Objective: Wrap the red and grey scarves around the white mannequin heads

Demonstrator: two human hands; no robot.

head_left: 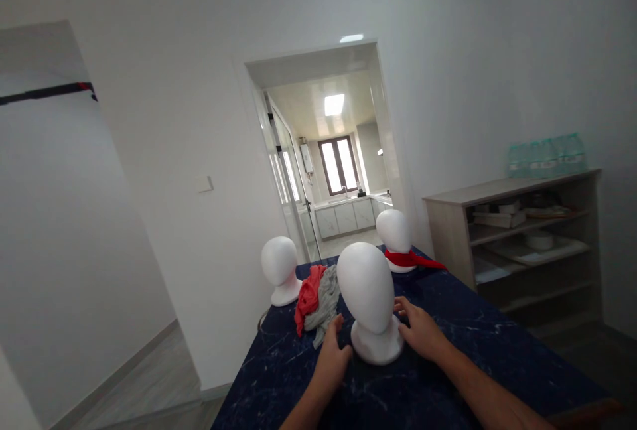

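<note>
your forearms come in low over the dark blue marbled table (478,357), which carries everything at hand. off to the right stands a wooden shelf unit (517,237), the only real holder of things: its shelves carry stacked flat items and a pale bowl, too small to tell apart further, and a shrink-wrapped pack of bottles (546,156) sits on top. on the table, the near white mannequin head (369,297) stands upright between your hands. a second head (280,269) stands at the far left edge, a third head (395,231) farther back wears a red scarf (413,259) round its neck. red and grey cloths (316,300) lie heaped just left of the near head. your left hand (332,352) and right hand (421,330) lie with loose, spread fingers against its base, neither clasping it.
</note>
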